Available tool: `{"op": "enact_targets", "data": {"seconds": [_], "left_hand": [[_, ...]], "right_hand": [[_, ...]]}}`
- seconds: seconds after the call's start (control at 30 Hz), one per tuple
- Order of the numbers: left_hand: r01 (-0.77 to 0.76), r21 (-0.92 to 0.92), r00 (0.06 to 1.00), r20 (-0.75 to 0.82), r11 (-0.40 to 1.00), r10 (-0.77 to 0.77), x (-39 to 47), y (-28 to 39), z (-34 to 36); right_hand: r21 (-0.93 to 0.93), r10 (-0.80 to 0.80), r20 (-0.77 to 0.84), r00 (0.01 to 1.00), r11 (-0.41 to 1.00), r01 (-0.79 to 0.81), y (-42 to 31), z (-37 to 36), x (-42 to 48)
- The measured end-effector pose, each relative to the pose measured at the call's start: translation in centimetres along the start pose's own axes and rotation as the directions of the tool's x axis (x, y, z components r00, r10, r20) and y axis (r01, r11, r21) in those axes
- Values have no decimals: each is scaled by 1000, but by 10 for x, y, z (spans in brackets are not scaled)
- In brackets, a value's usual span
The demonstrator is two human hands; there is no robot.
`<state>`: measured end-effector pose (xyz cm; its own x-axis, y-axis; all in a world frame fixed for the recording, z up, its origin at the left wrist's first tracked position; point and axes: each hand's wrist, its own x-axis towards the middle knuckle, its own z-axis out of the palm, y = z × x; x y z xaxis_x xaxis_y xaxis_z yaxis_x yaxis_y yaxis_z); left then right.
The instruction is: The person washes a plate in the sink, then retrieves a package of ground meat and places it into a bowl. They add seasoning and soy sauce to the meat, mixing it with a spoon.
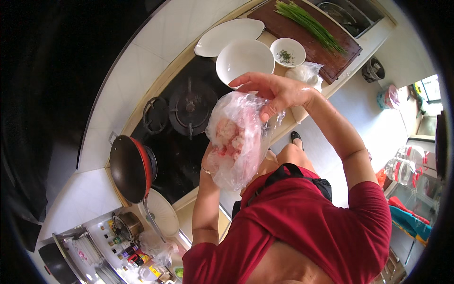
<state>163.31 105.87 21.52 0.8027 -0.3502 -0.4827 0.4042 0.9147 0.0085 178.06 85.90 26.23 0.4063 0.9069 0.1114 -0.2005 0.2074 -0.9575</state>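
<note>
A clear plastic bag (236,142) with pale pink raw meat, apparently minced, is held up over the edge of the black glass hob. My left hand (207,155) supports it from below and behind; most of that hand is hidden by the bag. At the bag's upper right edge is my right hand (275,93), thumb and fingers spread apart against the film; whether they pinch the plastic cannot be seen. Just beyond stand a large white bowl (244,60), a small white bowl (296,49) with chopped green herbs, and a knotted white plastic bag (305,74).
Green stalks (308,25) lie on a brown cutting board (342,64) near the sink (367,17). A white oval dish (227,35) sits behind the bowls. At left, a red wok (129,168) tilts beside the hob, its handle over a round white lid (165,213). An open drawer holds dishes.
</note>
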Motion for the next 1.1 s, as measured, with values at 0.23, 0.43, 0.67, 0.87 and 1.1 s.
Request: {"op": "enact_targets", "data": {"seconds": [0.23, 0.43, 0.67, 0.87, 1.1], "left_hand": [[298, -293, 949, 190, 909, -250, -16, -13, 12], [359, -889, 928, 308, 284, -209, -5, -6, -8], [75, 117, 977, 192, 990, -97, 4, 4, -46], [-76, 337, 982, 189, 938, 12, 23, 1, -37], [-216, 373, 964, 231, 903, 135, 42, -10, -23]], "right_hand": [[-498, -52, -42, 998, 867, 24, -20, 10, -3], [-516, -181, -83, 980, 849, 113, -14, 7, -9], [-282, -144, -190, 971, 956, 86, 2, 6, 3], [-54, -35, -308, 951, 998, 19, 15, 4, 7], [209, 28, -398, 917, 976, 62, 36, -9, 9]]}}
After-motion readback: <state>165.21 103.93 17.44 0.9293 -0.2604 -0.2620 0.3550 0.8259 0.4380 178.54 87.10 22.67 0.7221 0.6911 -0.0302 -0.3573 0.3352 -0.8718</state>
